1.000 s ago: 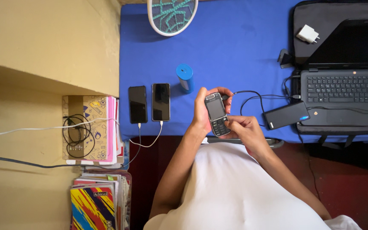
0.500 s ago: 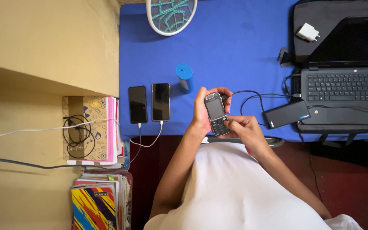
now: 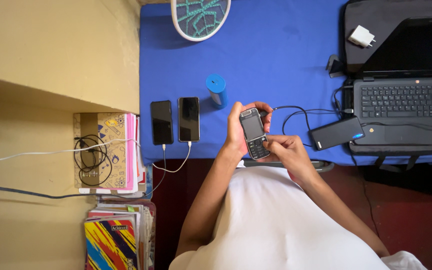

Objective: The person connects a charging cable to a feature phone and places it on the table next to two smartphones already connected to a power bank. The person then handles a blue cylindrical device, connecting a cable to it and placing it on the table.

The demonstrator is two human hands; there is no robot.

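Blue cloth covered the table (image 3: pixel 276 55) in the head view. At its six o'clock edge the left hand (image 3: pixel 236 131) was wrapped around a keypad phone (image 3: pixel 254 133), and the right hand (image 3: pixel 287 153) seemingly pressed a thumb to its keys. A black cable (image 3: pixel 296 114) ran from the phone toward the power bank (image 3: pixel 337 133) at three o'clock; a tug could unplug it or drag the bank off.

Left hand (image 3: pixel 237 131) curled in a grip, right hand (image 3: pixel 284 152) thumb pressing, forearms converging
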